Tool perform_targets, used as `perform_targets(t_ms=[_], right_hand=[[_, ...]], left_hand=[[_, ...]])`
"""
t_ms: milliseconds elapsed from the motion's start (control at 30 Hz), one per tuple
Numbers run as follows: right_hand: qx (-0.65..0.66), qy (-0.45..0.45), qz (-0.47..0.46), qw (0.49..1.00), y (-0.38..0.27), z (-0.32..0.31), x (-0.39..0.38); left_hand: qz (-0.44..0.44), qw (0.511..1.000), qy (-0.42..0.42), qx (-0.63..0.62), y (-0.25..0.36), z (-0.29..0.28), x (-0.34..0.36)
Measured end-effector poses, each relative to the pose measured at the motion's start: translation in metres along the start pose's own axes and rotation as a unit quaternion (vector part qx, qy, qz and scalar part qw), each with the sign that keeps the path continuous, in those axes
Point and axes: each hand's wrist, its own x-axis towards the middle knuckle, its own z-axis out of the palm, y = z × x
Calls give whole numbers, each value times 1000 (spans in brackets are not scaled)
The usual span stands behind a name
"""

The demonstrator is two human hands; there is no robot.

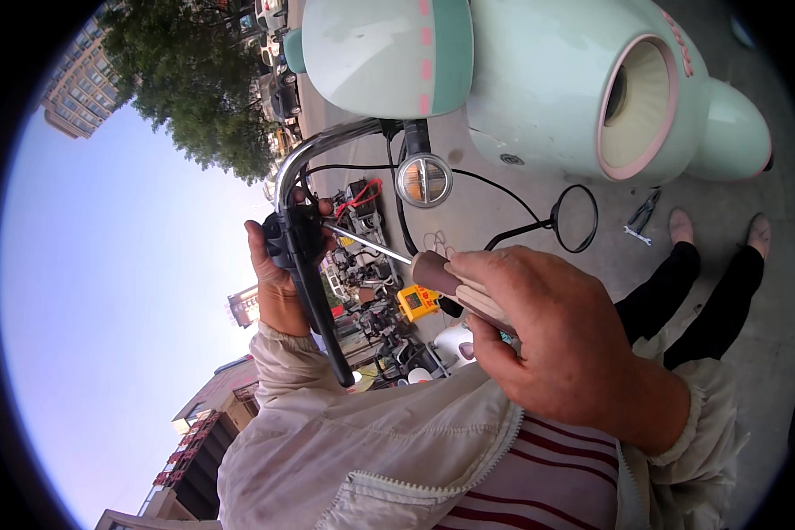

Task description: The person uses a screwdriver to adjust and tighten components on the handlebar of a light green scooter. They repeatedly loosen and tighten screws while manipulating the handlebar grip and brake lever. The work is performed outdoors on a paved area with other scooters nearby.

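My right hand (565, 336) is wrapped round the handle of a screwdriver (437, 276). Its metal shaft runs left, and the tip meets the black control housing (296, 237) on a scooter's chrome handlebar (327, 140); the exact contact spot is hidden. Behind that housing, my left hand (276, 287) grips it, with the thumb on the outer side and fingertips showing past the far edge. A black brake lever (322, 322) extends from the housing toward my jacket. Black cables run off from the bar, beside a round turn signal (424, 180).
The pale green scooter body (539, 97) fills the upper right. A round mirror (577, 218) on a black stem sits below it. Pliers (647, 208) and a wrench (638, 235) lie on the pavement near my feet. Several parked scooters (397, 340) and a yellow box (418, 302) stand beyond.
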Motion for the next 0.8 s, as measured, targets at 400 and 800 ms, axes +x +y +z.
perform_targets(t_ms=[400, 800], right_hand=[[-193, -40, 13, 980, -53, -2, 14], [-176, -120, 160, 964, -96, -9, 55]], left_hand=[[16, 1000, 10, -23, -11, -4, 2], [7, 995, 73, 65, -16, 21, 10]])
